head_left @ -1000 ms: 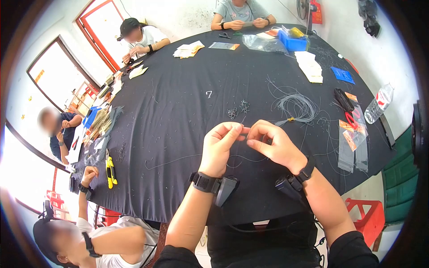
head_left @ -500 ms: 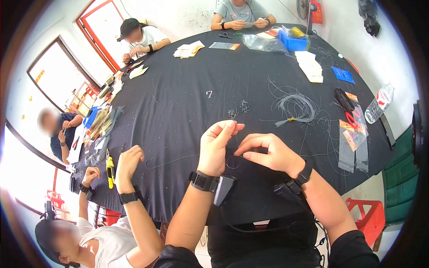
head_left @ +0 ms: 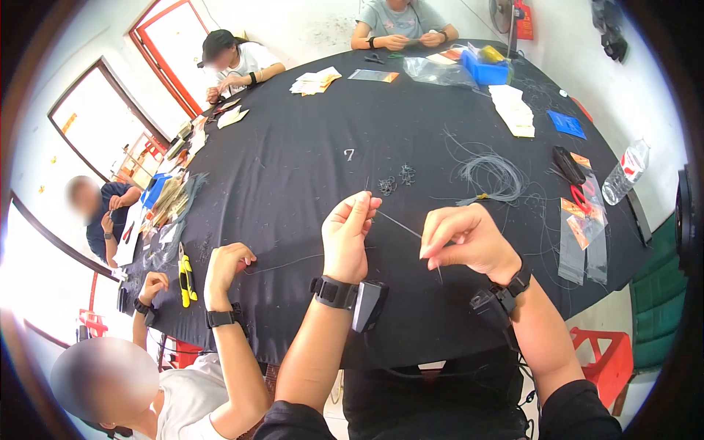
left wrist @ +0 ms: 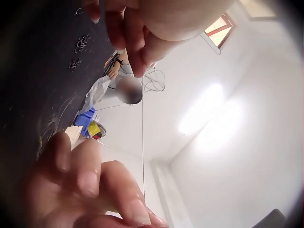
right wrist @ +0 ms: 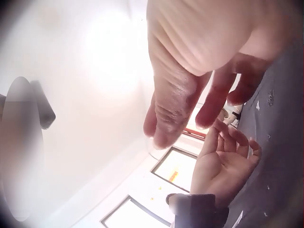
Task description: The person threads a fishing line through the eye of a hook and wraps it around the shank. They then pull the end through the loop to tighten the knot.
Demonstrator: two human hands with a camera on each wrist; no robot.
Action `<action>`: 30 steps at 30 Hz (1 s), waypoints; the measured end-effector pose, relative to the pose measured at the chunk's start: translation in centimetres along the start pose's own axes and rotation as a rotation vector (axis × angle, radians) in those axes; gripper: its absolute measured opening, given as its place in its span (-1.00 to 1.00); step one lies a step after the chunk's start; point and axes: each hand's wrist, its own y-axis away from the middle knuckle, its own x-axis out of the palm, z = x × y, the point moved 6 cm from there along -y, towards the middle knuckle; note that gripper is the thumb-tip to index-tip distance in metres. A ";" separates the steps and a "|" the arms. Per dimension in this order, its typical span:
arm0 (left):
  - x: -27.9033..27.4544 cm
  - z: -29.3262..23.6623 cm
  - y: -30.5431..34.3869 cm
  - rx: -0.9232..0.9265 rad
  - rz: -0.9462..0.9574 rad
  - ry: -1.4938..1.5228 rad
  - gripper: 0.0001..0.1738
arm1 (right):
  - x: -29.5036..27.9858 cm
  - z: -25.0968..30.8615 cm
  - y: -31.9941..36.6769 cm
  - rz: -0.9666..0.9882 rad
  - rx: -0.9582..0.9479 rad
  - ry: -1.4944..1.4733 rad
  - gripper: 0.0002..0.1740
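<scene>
Between my two hands, a thin grey line (head_left: 398, 224) runs taut over the black table. My left hand (head_left: 345, 240) pinches one part of it between thumb and index finger, a short end poking up past the fingertips. The right hand (head_left: 475, 240), lower and to the right, pinches the other part, with a short tail below its fingers. In the left wrist view the line (left wrist: 143, 142) stretches straight from one hand's fingertips to the other's. Two small heaps of dark knotted pieces (head_left: 386, 185) lie just beyond my left hand.
A loose coil of grey line (head_left: 490, 178) lies beyond my right hand. Yellow-handled pliers (head_left: 186, 280) and a neighbour's hand (head_left: 226, 273) are at the left. Farther right are red-handled scissors (head_left: 581, 199), plastic packets (head_left: 572, 253) and a water bottle (head_left: 625, 172).
My right hand has drawn away from the left fingertips, dipping and then moving right; the line between them has become taut. At the left, a neighbour's arm has come over the table edge.
</scene>
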 end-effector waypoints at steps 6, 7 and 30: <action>-0.1 0.0 0.0 -0.010 -0.018 0.010 -0.82 | -2.0 0.3 0.6 -0.130 -0.097 -0.154 -0.83; -0.2 0.0 -0.1 -0.009 -0.020 0.014 -0.81 | -2.1 0.4 0.6 -0.138 -0.112 -0.151 -0.82; -0.4 0.1 -0.4 0.056 -0.026 -0.051 -0.85 | -9.2 5.4 2.7 -0.310 -0.444 -0.604 -0.86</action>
